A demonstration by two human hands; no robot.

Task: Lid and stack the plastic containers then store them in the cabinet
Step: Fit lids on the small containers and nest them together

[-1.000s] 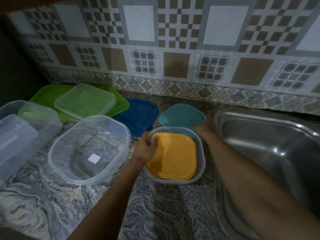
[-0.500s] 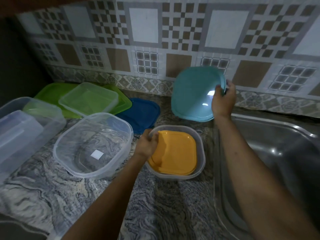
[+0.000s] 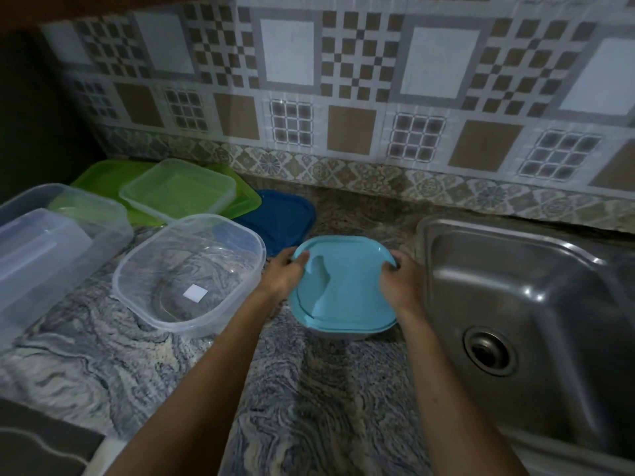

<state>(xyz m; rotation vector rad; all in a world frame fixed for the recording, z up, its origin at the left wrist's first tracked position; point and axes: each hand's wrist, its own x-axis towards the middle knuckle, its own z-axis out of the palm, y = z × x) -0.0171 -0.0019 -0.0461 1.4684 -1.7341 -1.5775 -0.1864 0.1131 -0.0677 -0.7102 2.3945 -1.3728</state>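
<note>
Marbled tabletop [image 3: 103, 355] beside a steel sink [image 3: 515, 269]. Left hand [image 3: 280, 280] and right hand [image 3: 400, 286] grip opposite edges of a teal lid [image 3: 347, 286], fingers [image 3: 302, 259] curled over it, apparently aligning it on a mostly hidden clear container [image 3: 343, 334] before pressing shut.

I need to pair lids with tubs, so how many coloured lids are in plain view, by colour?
teal lid: 1
dark blue lid: 1
green lid: 1
Total: 3
</note>
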